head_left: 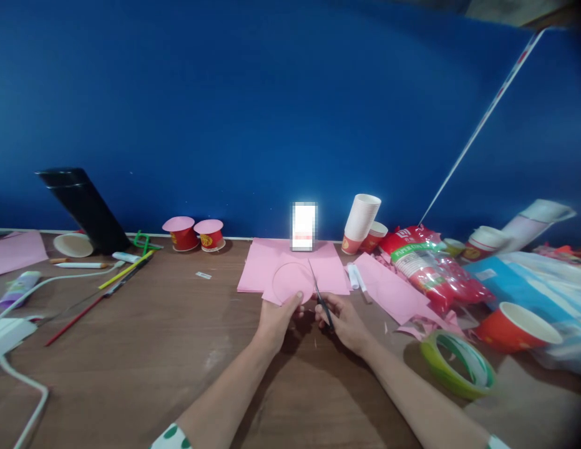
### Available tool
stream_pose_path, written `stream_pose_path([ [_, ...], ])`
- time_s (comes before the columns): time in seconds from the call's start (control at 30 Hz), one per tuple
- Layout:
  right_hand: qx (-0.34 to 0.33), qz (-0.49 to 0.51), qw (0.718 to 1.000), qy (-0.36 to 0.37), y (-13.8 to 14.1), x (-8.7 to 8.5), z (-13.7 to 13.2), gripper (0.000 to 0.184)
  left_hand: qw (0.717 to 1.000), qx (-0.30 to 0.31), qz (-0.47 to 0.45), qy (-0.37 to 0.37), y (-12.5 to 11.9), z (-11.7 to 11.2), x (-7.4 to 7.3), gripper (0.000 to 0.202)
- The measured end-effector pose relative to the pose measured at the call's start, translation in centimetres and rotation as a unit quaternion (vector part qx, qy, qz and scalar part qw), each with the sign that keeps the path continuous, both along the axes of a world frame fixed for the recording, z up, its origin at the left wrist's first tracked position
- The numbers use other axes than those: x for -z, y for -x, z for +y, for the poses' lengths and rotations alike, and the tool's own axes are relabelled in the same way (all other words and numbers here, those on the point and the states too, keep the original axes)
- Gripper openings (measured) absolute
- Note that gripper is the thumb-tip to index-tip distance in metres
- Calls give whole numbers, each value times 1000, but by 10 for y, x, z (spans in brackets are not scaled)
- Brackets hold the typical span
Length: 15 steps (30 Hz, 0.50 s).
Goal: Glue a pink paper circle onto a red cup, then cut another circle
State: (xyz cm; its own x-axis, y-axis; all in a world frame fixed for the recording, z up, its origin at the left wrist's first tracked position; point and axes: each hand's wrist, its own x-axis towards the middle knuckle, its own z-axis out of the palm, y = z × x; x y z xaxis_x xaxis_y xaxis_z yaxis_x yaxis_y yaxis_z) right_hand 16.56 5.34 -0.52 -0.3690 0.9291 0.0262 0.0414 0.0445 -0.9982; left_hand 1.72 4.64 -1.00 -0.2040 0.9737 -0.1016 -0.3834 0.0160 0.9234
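Observation:
My left hand [278,318] pinches a piece of pink paper [290,282] by its lower edge, thumb on top. A round outline is visible on that paper. My right hand [344,318] is closed around the dark handles of a pair of scissors [324,305]. The blades point up and away, at the right edge of the round shape. Beyond the hands lies a stack of pink paper [253,265]. A bright phone [304,226] with a blurred screen stands upright at the stack's back edge.
Two red cups [183,238] with pink discs on top stand at the back left. Stacked white cups [362,215], a red bag [416,255] and green tape [458,365] are on the right. A black bottle [87,209] and a white cable [23,374] are left.

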Motion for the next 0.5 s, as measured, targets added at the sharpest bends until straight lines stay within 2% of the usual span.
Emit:
stream_pose_path([
  [0.23, -11, 2, 1000, -12, 0, -2, -1, 31, 1000, -1, 10, 1, 0, 1, 2, 38],
  [0.5, -9, 13, 1000, -17, 0, 6, 2, 34, 1000, 0, 13, -3, 0, 1, 3, 34],
])
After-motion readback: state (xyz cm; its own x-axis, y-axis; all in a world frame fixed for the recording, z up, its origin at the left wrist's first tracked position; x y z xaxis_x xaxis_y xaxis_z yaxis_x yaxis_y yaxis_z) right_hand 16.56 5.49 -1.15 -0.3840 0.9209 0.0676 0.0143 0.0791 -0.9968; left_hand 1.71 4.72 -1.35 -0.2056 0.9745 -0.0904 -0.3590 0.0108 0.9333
